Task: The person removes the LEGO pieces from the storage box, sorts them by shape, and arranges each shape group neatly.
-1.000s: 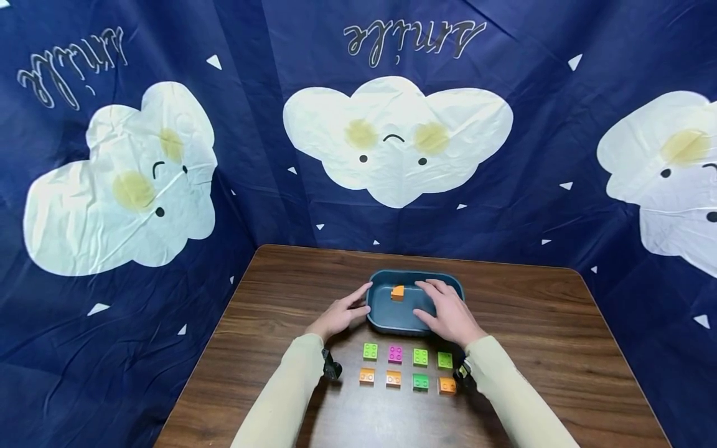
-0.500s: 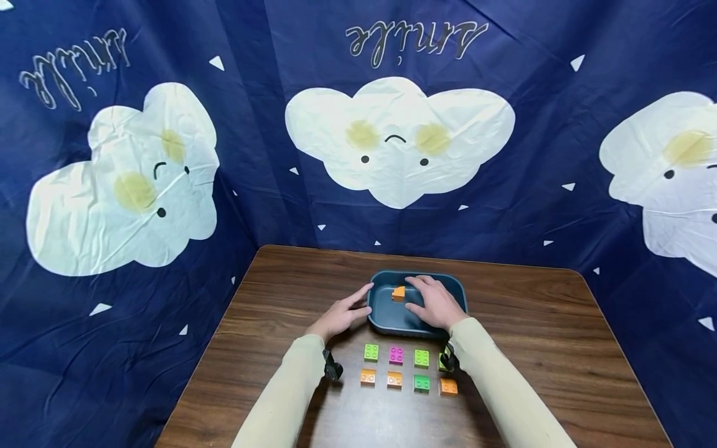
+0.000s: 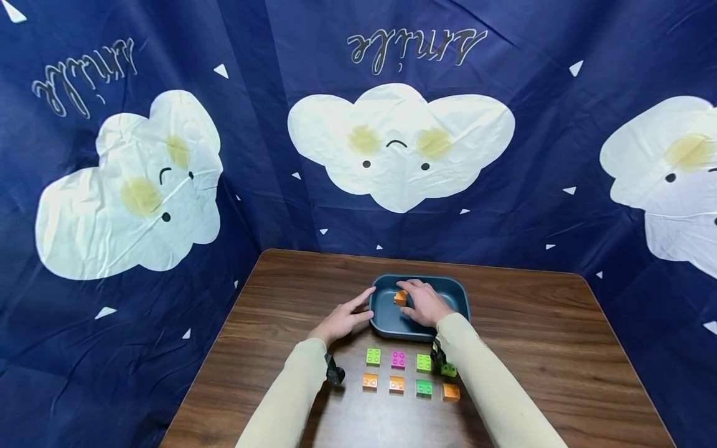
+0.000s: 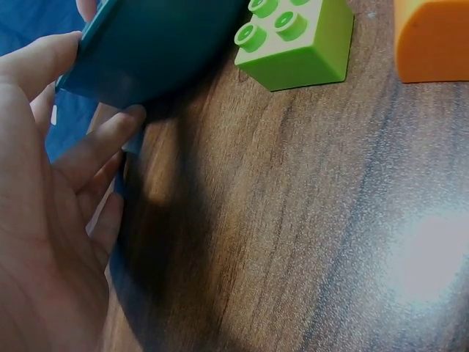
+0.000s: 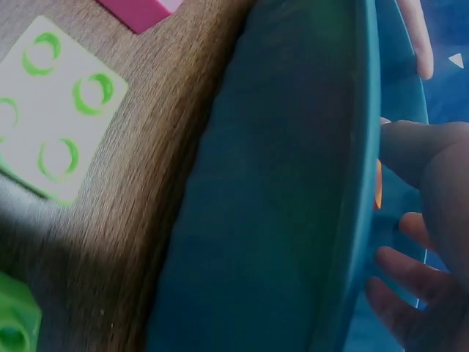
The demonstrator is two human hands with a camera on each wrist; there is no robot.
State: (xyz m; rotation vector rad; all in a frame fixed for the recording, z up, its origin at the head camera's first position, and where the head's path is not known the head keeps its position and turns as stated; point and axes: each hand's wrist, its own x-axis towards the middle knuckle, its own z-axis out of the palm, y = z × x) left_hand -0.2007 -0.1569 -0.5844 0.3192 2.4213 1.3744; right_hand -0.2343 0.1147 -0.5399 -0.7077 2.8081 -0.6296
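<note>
A dark blue rectangular tub (image 3: 386, 326) stands on the table, with an orange toy brick (image 3: 399, 298) inside toward its left. My right hand (image 3: 427, 305) reaches into the tub, its index finger just beyond the orange brick and its thumb on the near side; whether they touch it cannot be told. In the right wrist view the tub wall (image 5: 278, 191) hides nearly all of the brick. Against the tub's left end, the straight fingers of my left hand (image 3: 343, 320) touch the rim and wall, as the left wrist view also shows on the tub (image 4: 146, 59).
In front of the tub lie two rows of toy bricks: the far row has lime bricks (image 3: 373, 356) and a pink brick (image 3: 398, 359), the near row orange bricks (image 3: 370, 382) and a green brick (image 3: 424, 389). A dark blue curtain (image 3: 252, 155) hangs around the wooden table (image 3: 302, 274).
My right hand has moved left inside the tub, up to the orange brick. The left hand has stayed at the tub's left end. The head view has shifted slightly.
</note>
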